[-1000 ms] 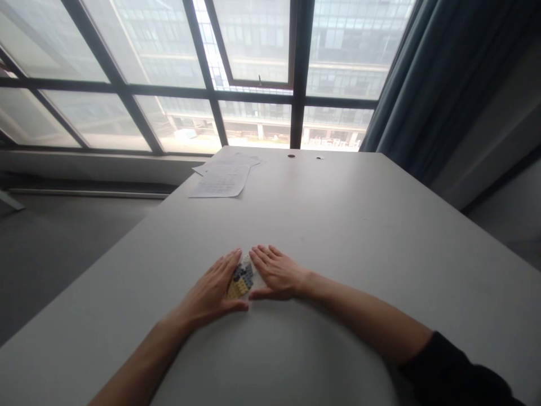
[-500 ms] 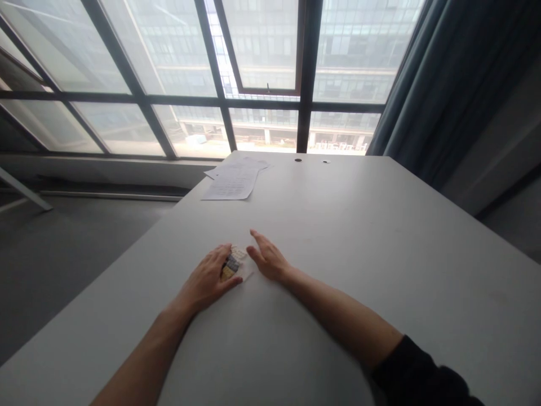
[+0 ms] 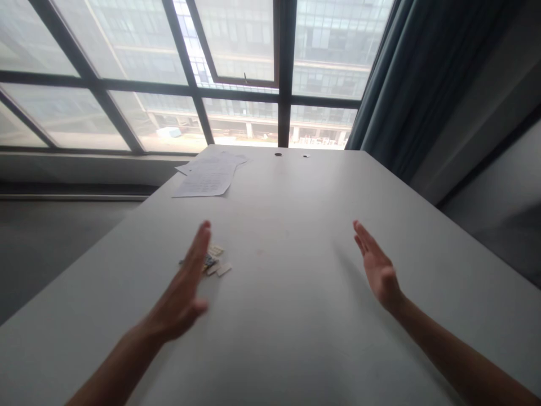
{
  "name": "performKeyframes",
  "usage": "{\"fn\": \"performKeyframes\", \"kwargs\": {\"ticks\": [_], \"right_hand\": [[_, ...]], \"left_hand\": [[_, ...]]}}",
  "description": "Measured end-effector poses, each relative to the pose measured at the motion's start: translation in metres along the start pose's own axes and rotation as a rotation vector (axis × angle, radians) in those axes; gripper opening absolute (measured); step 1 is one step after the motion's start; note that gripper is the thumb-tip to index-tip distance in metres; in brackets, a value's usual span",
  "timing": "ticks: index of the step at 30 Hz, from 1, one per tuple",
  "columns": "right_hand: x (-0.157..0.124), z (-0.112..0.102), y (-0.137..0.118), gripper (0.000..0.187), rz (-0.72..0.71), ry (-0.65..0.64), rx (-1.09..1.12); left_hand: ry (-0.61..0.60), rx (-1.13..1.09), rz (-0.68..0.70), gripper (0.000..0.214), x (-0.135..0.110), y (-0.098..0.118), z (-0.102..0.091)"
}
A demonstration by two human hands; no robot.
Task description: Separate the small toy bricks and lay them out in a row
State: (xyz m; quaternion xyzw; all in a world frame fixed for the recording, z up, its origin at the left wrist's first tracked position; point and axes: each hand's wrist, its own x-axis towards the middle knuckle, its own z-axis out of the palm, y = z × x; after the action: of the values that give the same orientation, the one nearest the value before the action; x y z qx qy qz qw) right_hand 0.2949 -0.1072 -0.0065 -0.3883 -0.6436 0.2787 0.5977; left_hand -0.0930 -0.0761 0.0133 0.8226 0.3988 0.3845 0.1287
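My left hand [image 3: 180, 301] is raised over the left part of the table, its fingers stretched out and thumb apart, holding nothing. Behind it, partly hidden by the fingers, lies a small heap of toy building bricks [image 3: 215, 267], cream and dark grey, with a few flat cream pieces spilling to the right. On the far side of the table's middle, my right hand [image 3: 379, 276] hovers with straight fingers and palm turned inward. Nothing is in it, and a wide stretch of tabletop separates the two hands.
The white table [image 3: 287, 214] reaches to the windows. Printed papers [image 3: 207, 177] lie at its far left, and a dark round spot [image 3: 278, 154] and a small white scrap [image 3: 306, 155] near the far edge. A blue-grey curtain [image 3: 389, 79] hangs at right.
My hands, close together around the bricks before, have parted and lifted; the right moved far to the right. The left let go of the heap. The view has turned slightly right.
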Motion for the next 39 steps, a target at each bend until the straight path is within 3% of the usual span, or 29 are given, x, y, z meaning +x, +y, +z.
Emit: {"fn": "performKeyframes", "kwargs": {"ticks": [2,4,5,7,11,15,18,21,24,25,26,29,32,39], "right_hand": [[-0.018,-0.004,-0.015,0.096,-0.123,-0.482,-0.311],[-0.032,0.001,-0.02,0.101,-0.171,-0.847,-0.503],[-0.036,0.006,-0.02,0.102,-0.172,-0.963,-0.557],[-0.041,0.014,-0.018,0.102,-0.147,-1.067,-0.613],[-0.039,0.019,-0.017,0.1,-0.112,-1.076,-0.64],[-0.041,0.019,-0.018,0.094,-0.116,-1.058,-0.643],[-0.048,0.02,-0.013,0.074,-0.127,-0.969,-0.66],[-0.053,0.02,-0.004,0.053,-0.118,-0.853,-0.643],[-0.055,0.018,0.0,0.052,-0.072,-0.781,-0.624],[-0.055,0.019,0.0,0.054,-0.054,-0.771,-0.63],[-0.054,0.02,0.0,0.057,-0.04,-0.773,-0.642],[-0.048,0.028,0.001,0.075,-0.019,-0.812,-0.702],[-0.035,0.047,0.007,0.094,-0.008,-0.84,-0.766],[0.011,0.095,0.044,0.113,0.022,-0.712,-0.866]], "left_hand": [[-0.291,0.15,0.21,0.106,-0.008,0.027,0.016],[-0.496,0.207,0.305,0.111,-0.018,0.04,0.036],[-0.576,0.206,0.326,0.111,-0.022,0.042,0.044],[-0.699,0.169,0.338,0.109,-0.027,0.039,0.056],[-0.792,0.094,0.296,0.104,-0.027,0.032,0.06],[-0.788,0.082,0.281,0.102,-0.026,0.039,0.059],[-0.724,0.118,0.293,0.097,-0.028,0.033,0.059],[-0.466,0.241,0.237,0.077,-0.028,-0.002,0.043],[-0.105,0.428,0.034,0.066,-0.027,-0.059,0.014],[-0.042,0.481,-0.053,0.071,-0.027,-0.077,0.004],[-0.039,0.522,-0.134,0.077,-0.027,-0.092,-0.003],[-0.292,0.545,-0.247,0.084,-0.02,-0.116,-0.01],[-0.434,0.52,-0.214,0.085,-0.002,-0.106,0.01],[-0.438,0.259,0.077,0.072,0.063,-0.04,0.105]]}}
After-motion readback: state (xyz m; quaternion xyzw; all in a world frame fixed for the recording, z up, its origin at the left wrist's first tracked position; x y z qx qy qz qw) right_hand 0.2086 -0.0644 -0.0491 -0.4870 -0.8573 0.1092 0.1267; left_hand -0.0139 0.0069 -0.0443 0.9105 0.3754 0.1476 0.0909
